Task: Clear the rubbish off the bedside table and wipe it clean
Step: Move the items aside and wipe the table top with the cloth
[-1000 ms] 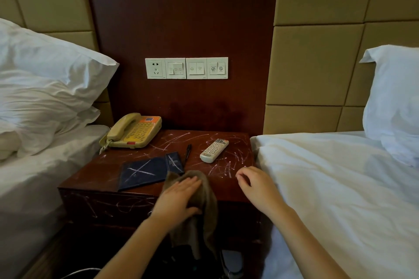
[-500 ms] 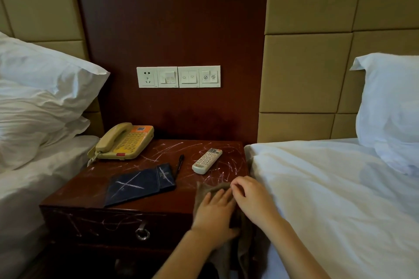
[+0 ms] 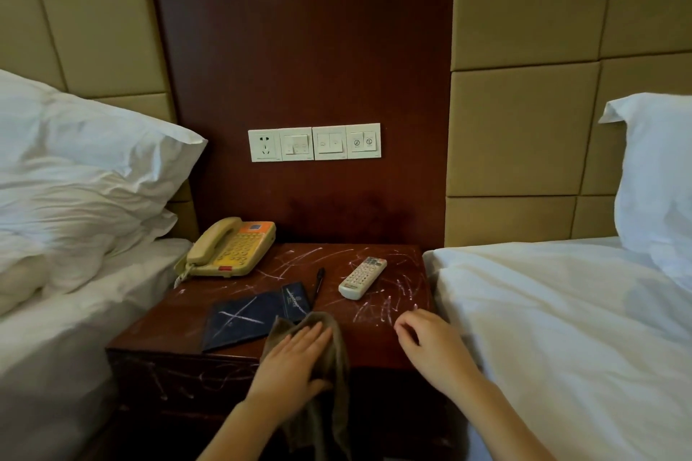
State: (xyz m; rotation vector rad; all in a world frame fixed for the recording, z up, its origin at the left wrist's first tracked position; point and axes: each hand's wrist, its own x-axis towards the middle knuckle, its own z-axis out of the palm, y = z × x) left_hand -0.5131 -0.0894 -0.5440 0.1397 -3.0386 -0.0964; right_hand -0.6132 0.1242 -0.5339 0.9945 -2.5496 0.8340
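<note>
Left hand [image 3: 296,359] flat, fingers straight and together, pressing brown cloth [image 3: 337,412] onto front edge of bedside table [image 3: 168,326]; cloth tail hangs over front. White scribble marks [image 3: 389,307] on top just beyond, near remote [image 3: 362,277]. Right hand [image 3: 430,344] loosely curled, holding nothing, over front right corner.

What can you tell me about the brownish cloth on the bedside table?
The cloth is a crumpled, olive-brown rag. Its upper part lies on the front edge of the scribbled bedside table, beside the dark blue folder; the rest hangs over the table's front. The left hand presses flat on it. The right hand does not touch it.
</note>
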